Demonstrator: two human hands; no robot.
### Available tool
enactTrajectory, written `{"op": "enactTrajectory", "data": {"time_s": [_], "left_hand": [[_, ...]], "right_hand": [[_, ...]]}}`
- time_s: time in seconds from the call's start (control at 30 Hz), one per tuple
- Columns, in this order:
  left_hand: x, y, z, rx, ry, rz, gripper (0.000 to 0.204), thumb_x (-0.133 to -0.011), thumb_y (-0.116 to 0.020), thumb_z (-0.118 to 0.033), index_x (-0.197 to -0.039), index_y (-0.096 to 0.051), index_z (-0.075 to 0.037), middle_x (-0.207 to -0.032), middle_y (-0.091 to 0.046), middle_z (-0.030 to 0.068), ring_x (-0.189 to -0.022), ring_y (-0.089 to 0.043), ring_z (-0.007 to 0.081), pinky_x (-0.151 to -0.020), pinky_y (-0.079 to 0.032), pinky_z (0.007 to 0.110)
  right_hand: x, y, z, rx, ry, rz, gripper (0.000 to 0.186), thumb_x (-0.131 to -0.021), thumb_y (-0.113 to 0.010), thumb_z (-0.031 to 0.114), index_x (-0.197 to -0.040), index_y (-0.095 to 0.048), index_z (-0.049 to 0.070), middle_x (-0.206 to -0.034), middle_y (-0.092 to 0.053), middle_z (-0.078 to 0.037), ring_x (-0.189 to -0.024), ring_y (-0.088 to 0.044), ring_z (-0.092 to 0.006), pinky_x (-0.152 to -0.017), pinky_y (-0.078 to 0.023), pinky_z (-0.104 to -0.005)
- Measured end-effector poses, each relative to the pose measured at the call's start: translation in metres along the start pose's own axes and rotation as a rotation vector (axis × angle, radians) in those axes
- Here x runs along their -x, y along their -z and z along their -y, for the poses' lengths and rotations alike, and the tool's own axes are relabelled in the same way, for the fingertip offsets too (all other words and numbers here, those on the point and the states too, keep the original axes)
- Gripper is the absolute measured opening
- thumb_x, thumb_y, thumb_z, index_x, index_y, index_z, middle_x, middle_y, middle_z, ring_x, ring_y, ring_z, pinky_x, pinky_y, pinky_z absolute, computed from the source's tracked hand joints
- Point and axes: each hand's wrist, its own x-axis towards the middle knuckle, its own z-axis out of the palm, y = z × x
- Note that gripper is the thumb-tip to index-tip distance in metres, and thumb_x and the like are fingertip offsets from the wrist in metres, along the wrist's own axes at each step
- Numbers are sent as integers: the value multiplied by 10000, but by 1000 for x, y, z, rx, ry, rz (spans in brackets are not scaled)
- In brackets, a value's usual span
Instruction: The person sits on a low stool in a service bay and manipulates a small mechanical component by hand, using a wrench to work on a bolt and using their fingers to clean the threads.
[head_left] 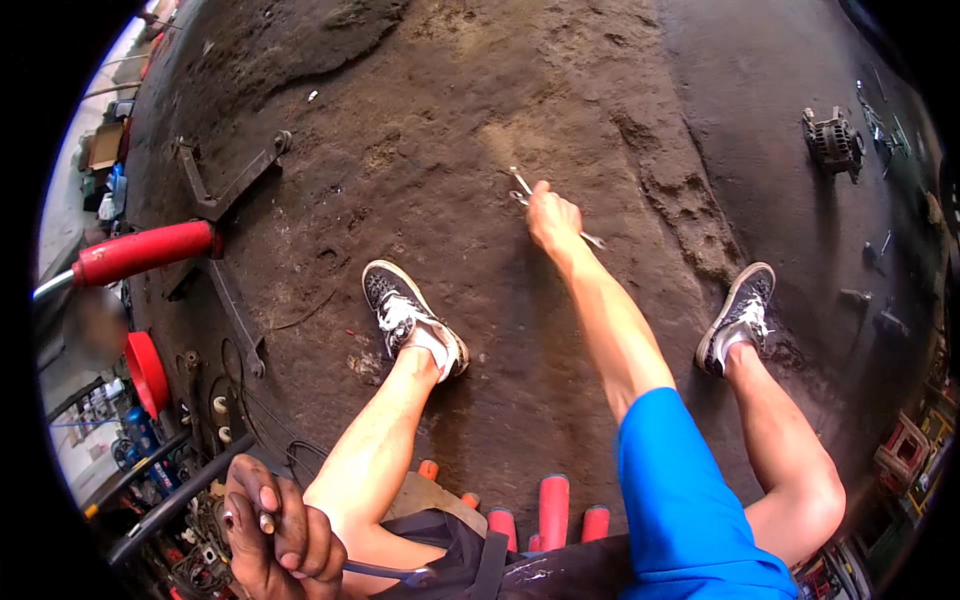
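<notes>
Two metal wrenches are gripped in my right hand, which reaches forward low over the dark, dirty ground with the arm stretched out. Their ends stick out on both sides of the closed fingers. At the lower left, close to me, my left hand is curled up, its fingers darkened. A small tan cylindrical piece shows between those fingertips; its kind is unclear. My feet in patterned sneakers stand apart on either side of the right arm.
An alternator lies on the ground at far right, near scattered tools. On the left are a red hydraulic cylinder, a black metal frame and a red round pan. Red rounded posts stand between my legs.
</notes>
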Motion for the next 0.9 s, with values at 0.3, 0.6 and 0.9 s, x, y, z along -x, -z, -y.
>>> {"op": "enactTrajectory", "data": {"time_s": [0.3,0.6,0.9], "left_hand": [[18,-16,2,174,80,298,254,-1058,-336,-269,-1052,-365,-17,-653,-406,61,-431,-319,86,-335,-271,205],[22,-63,38,132,283,375,277,-1059,-351,-288,-1090,-419,-22,-668,-401,12,-466,-299,51,-354,-230,184],[17,-83,76,60,431,443,307,-1065,-333,-276,-1134,-460,-5,-734,-394,-3,-519,-344,50,-380,-293,187]], "right_hand": [[186,-10,-160,-433,-468,-112,318,-852,-599,265,-933,-491,-23,-785,-623,-261,-723,-620,-417,-659,-467,-490],[268,-38,-200,-448,-592,-163,392,-779,-616,282,-989,-520,-35,-910,-638,-305,-920,-632,-454,-809,-487,-489],[298,-57,-231,-1031,-532,-60,187,-770,-582,128,-902,-569,-5,-786,-648,-129,-700,-638,-210,-681,-514,-368]]}}
